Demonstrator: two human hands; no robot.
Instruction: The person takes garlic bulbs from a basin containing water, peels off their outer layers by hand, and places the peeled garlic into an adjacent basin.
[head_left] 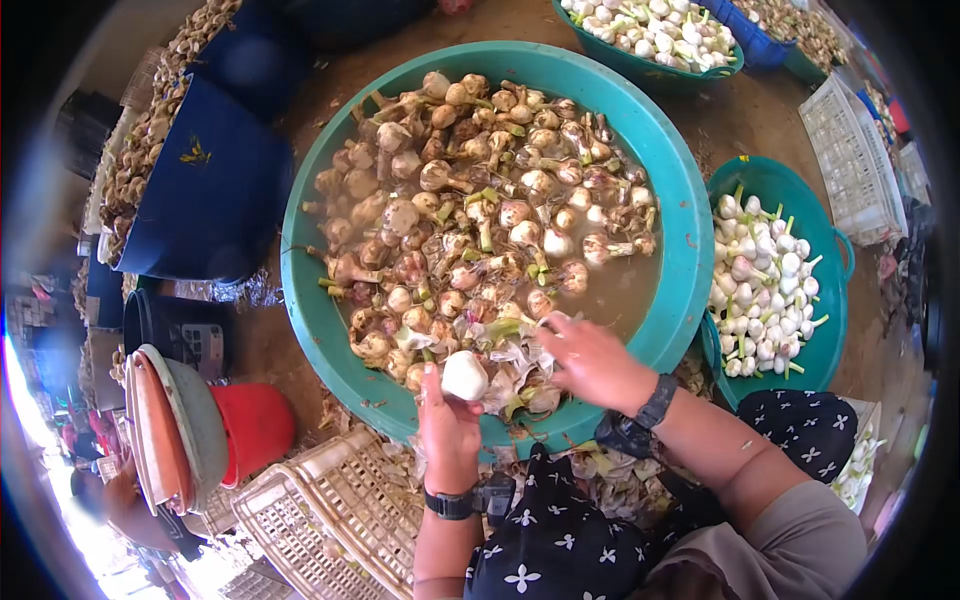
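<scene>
Head view here, looking down at a big teal tub (697, 240) loaded with grubby, unpeeled garlic bulbs (480, 205) sitting in murky brown water (625, 290). Left hand (450, 425) is palm up-ish near the front rim, fingers curled partway round a clean white bulb (465, 376), so it's a gentle hold with the bulb mostly showing on top. That bulb is at the near side of the tub, a bit left of the loose papery skins (505, 372) piled there. Right hand (595, 365) is just right of it, over the edge of those skins, fingers partly bent and not balled into a fist; can't really tell if the fingertips are pinching anything. Both wrists have dark bands on. Off to the right, just beside the tub, there's a green basket (838, 300) full of cleaned white garlic (765, 285), with another green container (640, 62) of white bulbs up top. Down at lower left are some pale plastic crates (335, 510), plus a red bucket (255, 430) right beside a greenish one.
</scene>
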